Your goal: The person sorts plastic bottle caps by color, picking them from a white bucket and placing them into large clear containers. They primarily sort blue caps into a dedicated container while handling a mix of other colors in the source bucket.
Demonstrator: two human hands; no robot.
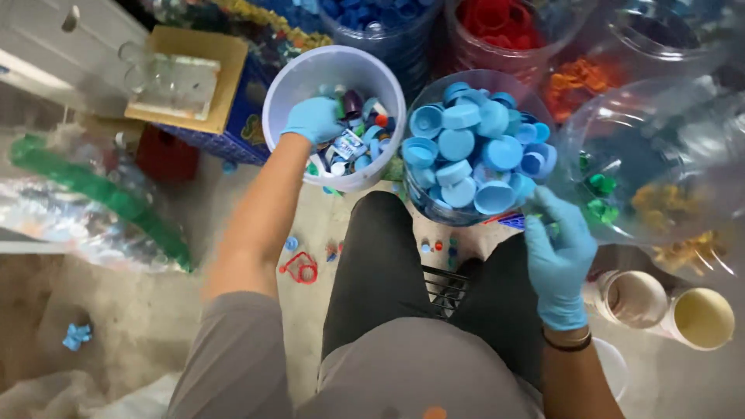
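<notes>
Head view: the left hand (314,119), in a blue glove, reaches down into the white bucket (289,77) at upper centre of the frame. Its fingers are buried among the mixed bottle caps (353,143), so whether they grip anything cannot be told. The right hand (560,252), also gloved in blue, sits at right of centre with its fingers curled against the lower right rim of the clear tub (434,209); whether it pinches a cap there cannot be told either. That tub stands just beside the bucket and is heaped with light blue caps (466,151).

Around them, along the top edge, stand two more clear tubs, one of dark blue caps (372,12) and one of red caps (497,17), with orange caps (582,77) just right of those. A large clear jar (660,147) lies at the right edge, green caps (599,198) and yellow caps (660,202) showing through it. Two cardboard tubes (667,306) lie at lower right. At upper left sits a cardboard box (206,74), a green strip (101,194) curving below it. A red plastic ring (299,268) and a few loose caps lie on the floor between the person's knees and the bucket.
</notes>
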